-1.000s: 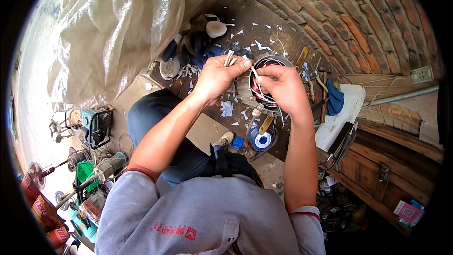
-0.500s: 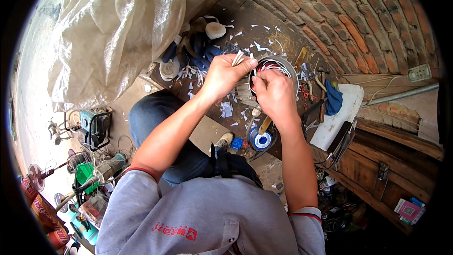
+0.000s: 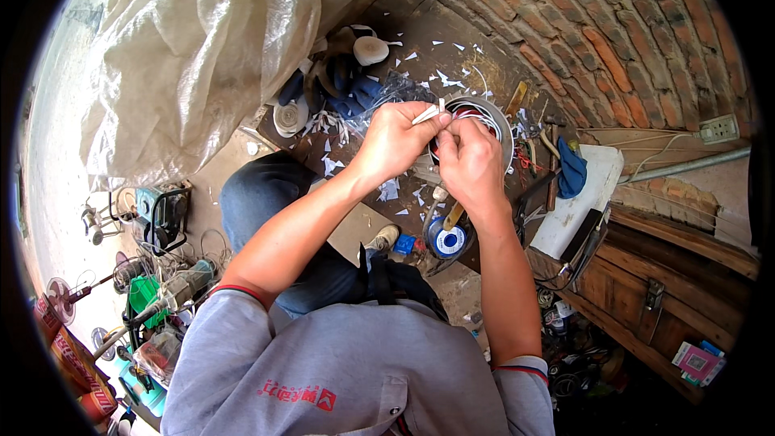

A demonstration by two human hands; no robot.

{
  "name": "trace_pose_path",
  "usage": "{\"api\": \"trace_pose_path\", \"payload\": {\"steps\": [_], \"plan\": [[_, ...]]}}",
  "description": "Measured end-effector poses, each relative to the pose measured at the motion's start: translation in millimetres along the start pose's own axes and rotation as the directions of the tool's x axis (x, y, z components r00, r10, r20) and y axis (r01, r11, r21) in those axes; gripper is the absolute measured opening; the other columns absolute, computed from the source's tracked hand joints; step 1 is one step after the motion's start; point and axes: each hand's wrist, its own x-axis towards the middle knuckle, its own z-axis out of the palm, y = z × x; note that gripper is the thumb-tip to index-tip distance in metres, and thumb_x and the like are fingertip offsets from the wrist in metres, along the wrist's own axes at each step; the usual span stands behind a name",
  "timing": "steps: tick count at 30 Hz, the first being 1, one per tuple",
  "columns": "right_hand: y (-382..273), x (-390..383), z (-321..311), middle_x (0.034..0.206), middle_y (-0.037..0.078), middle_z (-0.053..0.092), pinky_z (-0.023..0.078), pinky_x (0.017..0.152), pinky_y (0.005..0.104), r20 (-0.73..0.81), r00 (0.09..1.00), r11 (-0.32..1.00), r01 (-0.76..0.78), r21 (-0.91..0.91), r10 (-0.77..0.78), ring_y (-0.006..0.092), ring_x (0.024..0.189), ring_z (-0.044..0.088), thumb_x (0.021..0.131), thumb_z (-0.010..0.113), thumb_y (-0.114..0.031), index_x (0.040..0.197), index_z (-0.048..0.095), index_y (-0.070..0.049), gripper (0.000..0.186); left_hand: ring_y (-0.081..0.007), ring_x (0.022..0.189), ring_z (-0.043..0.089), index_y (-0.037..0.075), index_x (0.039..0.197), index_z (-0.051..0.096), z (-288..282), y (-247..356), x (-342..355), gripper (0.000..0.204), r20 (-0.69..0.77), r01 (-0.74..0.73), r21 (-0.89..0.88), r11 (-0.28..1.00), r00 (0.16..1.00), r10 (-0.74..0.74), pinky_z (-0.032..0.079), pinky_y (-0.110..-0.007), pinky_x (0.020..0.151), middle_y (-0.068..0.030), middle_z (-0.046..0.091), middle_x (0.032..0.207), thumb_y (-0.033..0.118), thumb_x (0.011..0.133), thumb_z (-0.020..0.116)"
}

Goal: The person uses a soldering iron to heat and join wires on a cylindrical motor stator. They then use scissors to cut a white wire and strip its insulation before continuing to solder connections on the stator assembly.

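My left hand (image 3: 400,141) is closed on a few short white strips (image 3: 426,113), their ends sticking up between thumb and fingers. Close beside it, my right hand (image 3: 471,157) pinches at the winding of a motor housing (image 3: 498,114), its thumb and forefinger near the left thumb; exactly what it holds is partly hidden. The round metal housing holds coils of red and white wire (image 3: 483,115) and sits behind both hands. Below it lie a blue-and-white spool (image 3: 449,241) and a yellow-handled tool (image 3: 454,214).
White scraps cover the dark bench (image 3: 436,24). Gloves (image 3: 343,89), tape rolls (image 3: 370,50), a blue cloth (image 3: 571,169) and a white board (image 3: 565,234) surround the work. A plastic sheet (image 3: 194,48) hangs left, a brick wall (image 3: 597,24) stands right, machinery (image 3: 161,214) at lower left.
My left hand has moved right and slightly down with the white strips, now tilted more flat. My right hand has drawn in beside it, a little left and lower.
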Motion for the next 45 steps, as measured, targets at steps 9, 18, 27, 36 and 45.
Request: {"api": "trace_pose_path", "payload": {"steps": [9,18,27,36,45], "plan": [[-2,-4,-2,0.082,0.019,0.061,0.048,0.069,0.0484,-0.019,1.0,0.999,0.026,0.038,-0.025,0.0397,0.077,0.061,0.089,0.063,-0.009,0.086,0.061,0.001,0.01,-0.0069,0.071,0.06,-0.002,0.1,0.073,-3,5,-5,0.02,-0.069,-0.126,0.101,0.987,0.989,0.133,0.051,-0.029,0.064,-0.0096,0.073,0.078,0.016,0.092,0.069],[-10,1,-6,0.083,0.018,0.063,0.048,0.067,0.0447,-0.016,0.999,0.999,0.041,0.001,-0.041,0.0383,0.074,0.062,0.087,0.065,-0.004,0.087,0.064,0.002,0.006,-0.0066,0.066,0.058,-0.001,0.096,0.073,3,7,-3,0.019,-0.139,-0.09,0.233,0.968,0.982,0.124,0.048,-0.028,0.059,-0.0064,0.069,0.073,0.018,0.093,0.07],[-8,2,-10,0.085,0.019,0.062,0.048,0.071,0.0478,0.051,0.999,1.0,-0.002,0.031,0.001,0.0399,0.079,0.062,0.088,0.063,-0.008,0.091,0.064,0.001,0.01,-0.0053,0.075,0.057,-0.002,0.098,0.072,-1,0,7,0.021,-0.015,-0.029,-0.021,0.999,0.999,0.029,0.049,-0.025,0.067,-0.0012,0.07,0.081,0.018,0.098,0.065],[-10,4,-16,0.088,0.02,0.065,0.049,0.074,0.0475,0.099,0.992,0.996,-0.081,0.023,0.079,0.0403,0.083,0.063,0.089,0.064,-0.011,0.093,0.066,0.001,0.013,-0.0045,0.074,0.057,-0.004,0.096,0.072,-8,11,13,0.018,-0.017,0.061,-0.017,0.998,0.998,-0.061,0.048,-0.024,0.066,-0.0009,0.07,0.081,0.014,0.093,0.071],[-6,4,-44,0.097,0.018,0.069,0.05,0.08,0.0469,0.286,0.938,0.98,-0.196,-0.03,0.196,0.0394,0.091,0.065,0.088,0.065,-0.015,0.102,0.071,-0.004,0.019,-0.0116,0.066,0.063,0.001,0.098,0.076,4,13,-5,0.023,-0.19,-0.18,0.465,0.867,0.936,0.296,0.05,-0.029,0.062,-0.0104,0.071,0.076,0.019,0.084,0.08]]}}
